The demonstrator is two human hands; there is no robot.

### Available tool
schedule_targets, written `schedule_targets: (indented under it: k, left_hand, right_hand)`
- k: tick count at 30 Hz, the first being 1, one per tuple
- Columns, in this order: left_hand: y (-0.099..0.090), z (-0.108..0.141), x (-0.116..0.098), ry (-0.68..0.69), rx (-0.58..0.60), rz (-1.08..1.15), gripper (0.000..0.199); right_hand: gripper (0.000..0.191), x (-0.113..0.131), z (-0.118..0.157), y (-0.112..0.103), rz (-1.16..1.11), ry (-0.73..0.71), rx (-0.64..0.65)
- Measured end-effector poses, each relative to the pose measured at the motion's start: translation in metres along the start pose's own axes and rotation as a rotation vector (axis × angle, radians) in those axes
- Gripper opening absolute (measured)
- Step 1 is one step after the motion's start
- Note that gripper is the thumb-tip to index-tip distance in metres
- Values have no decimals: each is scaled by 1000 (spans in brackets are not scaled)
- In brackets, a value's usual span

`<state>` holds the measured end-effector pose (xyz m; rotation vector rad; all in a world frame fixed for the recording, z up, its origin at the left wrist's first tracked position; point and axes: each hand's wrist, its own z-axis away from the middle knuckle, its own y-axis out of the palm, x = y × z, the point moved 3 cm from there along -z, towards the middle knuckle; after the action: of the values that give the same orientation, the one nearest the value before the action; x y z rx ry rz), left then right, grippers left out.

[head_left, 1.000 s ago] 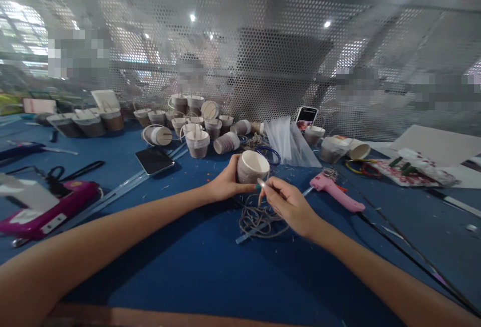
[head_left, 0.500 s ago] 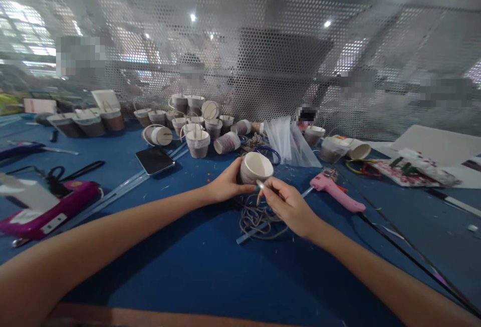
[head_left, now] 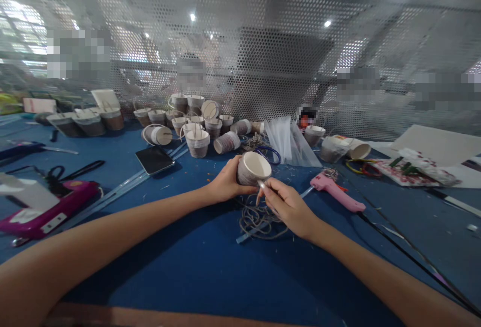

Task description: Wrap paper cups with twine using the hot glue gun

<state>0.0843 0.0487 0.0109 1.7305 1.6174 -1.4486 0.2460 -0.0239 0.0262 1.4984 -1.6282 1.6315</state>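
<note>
My left hand [head_left: 227, 183] is wrapped round the left side of a small paper cup [head_left: 248, 173], which has a white inside and a grey-brown outer wrapping. The cup is tilted, with its mouth toward me. At its near right rim, my right hand [head_left: 286, 201] has thumb and forefinger pinched together; what lies between them is too small to make out. Loose loops of grey cord [head_left: 250, 224] lie on the table just under both hands. A clear glue stick [head_left: 246, 237] pokes out beneath the loops.
A pink glue gun [head_left: 338, 193] with a black cable lies to the right. Several similar cups [head_left: 198, 144] with handles stand behind. A phone [head_left: 155, 159] and a magenta power strip [head_left: 71, 204] are on the left. A perforated metal screen [head_left: 278, 56] borders the table's back.
The cup has shifted slightly left and tipped in the left hand. The left thumb has drawn back from the right fingertips. The right hand has hardly moved.
</note>
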Motion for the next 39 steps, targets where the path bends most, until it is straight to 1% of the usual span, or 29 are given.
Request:
schedule_targets:
  k: [3,6,8,10,12,14,17,19,20,21,22,23,24,25,26,27,28,30,31,32,33,35,37,39]
  left_hand:
    - [1,-1,-1,-29,35,93,74]
    - [2,-2,-2,-107,36,224,72]
    - [2,-3,-1,-174,12,325,71]
    - [2,-4,1,-231,-18,422,70]
    - [1,-5,5,-266,-63,499,69]
    - [-2,-6,8,-295,-105,578,66]
    - [-5,-8,11,-358,-142,721,56]
    - [-7,-9,12,-405,-168,813,46]
    - [-8,-9,12,-426,-184,850,41]
    - [-9,-9,12,-446,-193,879,37]
    - [-10,-9,13,-461,-194,899,35]
    - [-11,-9,13,-469,-189,910,35]
    - [-12,-10,13,-471,-176,911,35]
    - [-13,-10,14,-466,-161,906,37]
    - [-13,-10,14,-459,-146,900,39]
    - [-14,-10,15,-455,-134,897,41]
    - [-15,-10,16,-456,-125,899,42]
    - [-15,-10,17,-471,-107,926,41]
    - [-15,-10,17,-480,-102,949,41]
    - [-15,-10,17,-489,-94,975,40]
    - [-15,-10,17,-495,-83,1002,40]
    - [-15,-10,15,-501,-51,1056,44]
    - [-14,-9,13,-505,-7,1095,50]
    - [-13,-9,13,-500,20,1105,52]
  right_hand:
    - [30,3,0,-1,42,-18,-15]
    - [21,6,1,-3,128,-76,-31]
    - [13,11,2,-3,267,-198,-54]
    - [9,17,4,-3,464,-368,-90]
    - [16,24,7,-2,653,-503,-138]
    - [23,31,11,-2,786,-607,-195]
    - [27,41,20,-4,898,-786,-293]
    - [30,47,29,-6,930,-919,-322]
    - [32,49,33,-6,940,-977,-311]
    - [32,50,36,-5,942,-1017,-275]
    - [32,51,39,-4,940,-1028,-216]
    - [31,51,40,-3,939,-1002,-142]
    - [29,50,39,-3,939,-947,-74]
    - [29,48,38,-3,946,-876,-25]
    - [28,46,35,-5,959,-807,-18]
    - [28,44,31,-9,975,-752,-73]
    - [26,41,26,-14,989,-704,-177]
    - [23,34,17,-29,1000,-581,-452]
    - [22,29,12,-37,1012,-485,-573]
    - [23,22,8,-44,1041,-364,-652]
    - [25,15,4,-50,1093,-225,-687]
    - [33,1,0,-60,1223,82,-659]
    - [42,-12,2,-69,1318,370,-588]
    - [50,-23,6,-78,1323,594,-541]
